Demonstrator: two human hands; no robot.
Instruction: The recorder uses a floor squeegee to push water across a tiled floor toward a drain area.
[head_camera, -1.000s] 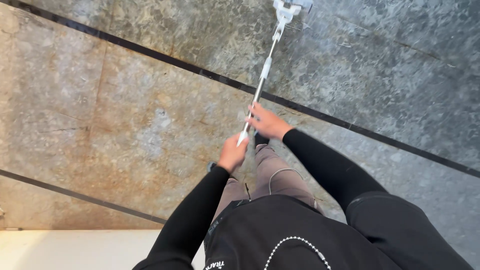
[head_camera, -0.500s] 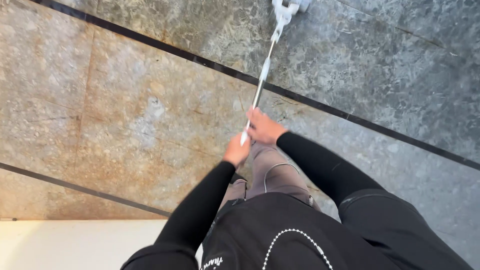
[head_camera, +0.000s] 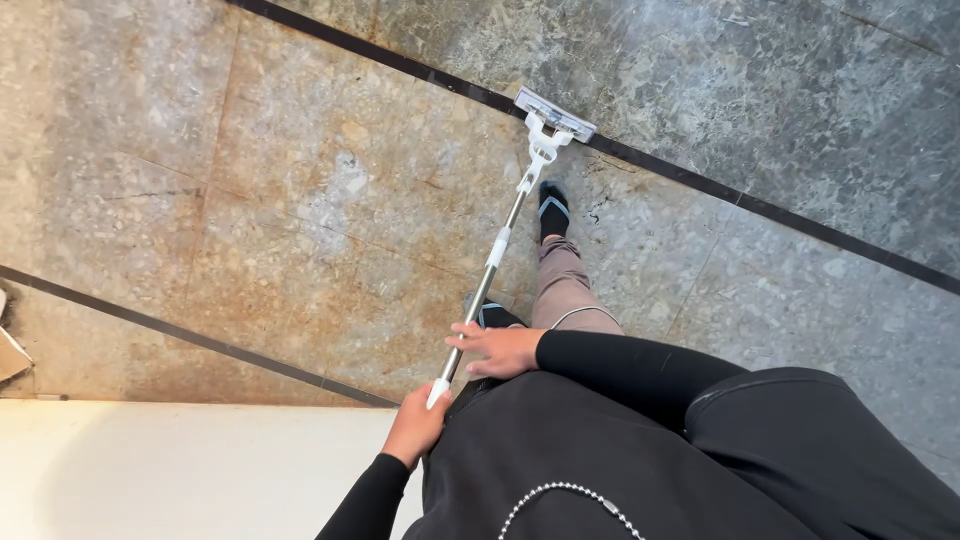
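Both hands' grip, left hand (head_camera: 415, 425) and right hand (head_camera: 497, 349), clamps the mop (head_camera: 500, 240), pointing up-right.

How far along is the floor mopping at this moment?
Done: hard to judge; the mottled stone floor shows no clear wet or clean band. In hand: both hands grip the white and silver mop pole, the left hand at its top end, the right hand just below, and the flat white mop head rests on a dark floor strip. Left: cannot tell how much floor remains.
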